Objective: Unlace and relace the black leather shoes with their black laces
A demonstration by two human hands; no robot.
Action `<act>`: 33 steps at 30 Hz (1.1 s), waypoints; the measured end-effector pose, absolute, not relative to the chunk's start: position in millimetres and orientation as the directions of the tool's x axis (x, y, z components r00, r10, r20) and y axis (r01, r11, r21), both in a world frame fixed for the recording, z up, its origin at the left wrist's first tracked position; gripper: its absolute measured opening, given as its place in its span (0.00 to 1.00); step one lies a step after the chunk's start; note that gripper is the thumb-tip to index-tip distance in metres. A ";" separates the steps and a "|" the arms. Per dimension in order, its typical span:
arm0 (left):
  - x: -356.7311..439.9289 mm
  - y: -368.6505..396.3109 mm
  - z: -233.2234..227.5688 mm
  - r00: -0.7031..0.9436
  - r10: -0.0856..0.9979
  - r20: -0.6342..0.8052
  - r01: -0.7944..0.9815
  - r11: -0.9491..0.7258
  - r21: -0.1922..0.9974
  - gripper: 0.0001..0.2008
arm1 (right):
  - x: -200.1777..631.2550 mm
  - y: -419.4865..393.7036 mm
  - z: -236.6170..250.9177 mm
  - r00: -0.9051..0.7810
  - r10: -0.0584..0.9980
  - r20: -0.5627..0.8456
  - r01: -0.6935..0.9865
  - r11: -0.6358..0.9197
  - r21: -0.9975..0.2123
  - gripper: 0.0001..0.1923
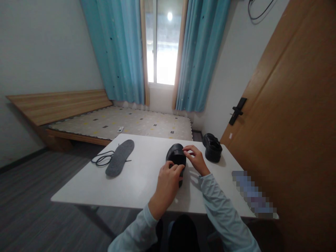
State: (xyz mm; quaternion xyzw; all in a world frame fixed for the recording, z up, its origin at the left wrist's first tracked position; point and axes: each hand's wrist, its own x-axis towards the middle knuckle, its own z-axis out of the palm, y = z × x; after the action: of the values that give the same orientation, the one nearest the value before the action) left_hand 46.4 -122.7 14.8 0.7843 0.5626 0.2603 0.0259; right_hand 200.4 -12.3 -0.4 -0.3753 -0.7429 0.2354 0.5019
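Note:
A black shoe (175, 148) stands on the white table in front of me, its dark opening facing up. My left hand (168, 180) is closed on the near part of that shoe, with the fingers over its rim, and hides much of the near end. At the shoe's right side, the fingertips of my right hand (196, 159) pinch its upper edge. The other black shoe (213, 148) rests near the table's right edge, apart from both hands. Over to the left lie a grey insole (120, 157) and a loop of black shoelace (103, 159), which runs partly under the insole.
The white table (86, 190) reaches from my lap toward a bed (136, 122) with a small white remote (120, 129) on it. A blurred flat item (253, 194) lies at the table's right edge, beside a wooden door (294, 115). Blue curtains (123, 52) frame the window.

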 end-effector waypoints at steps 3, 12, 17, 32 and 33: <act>37.5 -121.2 20.4 0.242 0.894 0.378 0.871 -0.372 0.321 0.18 | 202.0 -9.7 -2.5 -0.176 0.823 0.541 0.308 0.568 -0.763 0.11; 4.3 -122.9 19.2 0.185 0.861 0.473 0.902 -0.340 0.267 0.15 | 203.9 -4.4 -8.9 -0.153 0.850 0.503 0.307 0.525 -0.794 0.14; -40.7 -119.1 22.1 0.145 0.819 0.555 0.913 -0.327 0.244 0.13 | 202.5 -3.3 -12.9 -0.162 0.853 0.495 0.330 0.520 -0.788 0.14; -146.0 -114.9 2.5 -0.014 0.780 0.625 0.953 -0.179 0.245 0.13 | 200.7 -1.8 -18.4 -0.168 0.851 0.498 0.368 0.523 -0.769 0.15; -148.4 -114.3 0.8 -0.021 0.781 0.624 0.954 -0.171 0.246 0.13 | 200.6 -2.0 -18.3 -0.169 0.849 0.501 0.372 0.526 -0.765 0.15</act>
State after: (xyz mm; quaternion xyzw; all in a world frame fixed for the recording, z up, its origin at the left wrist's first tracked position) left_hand -148.4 -114.3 0.8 0.6876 0.6308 0.3356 -0.1290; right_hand 200.6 -2.0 -18.3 -0.4211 -0.7246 0.2443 0.4878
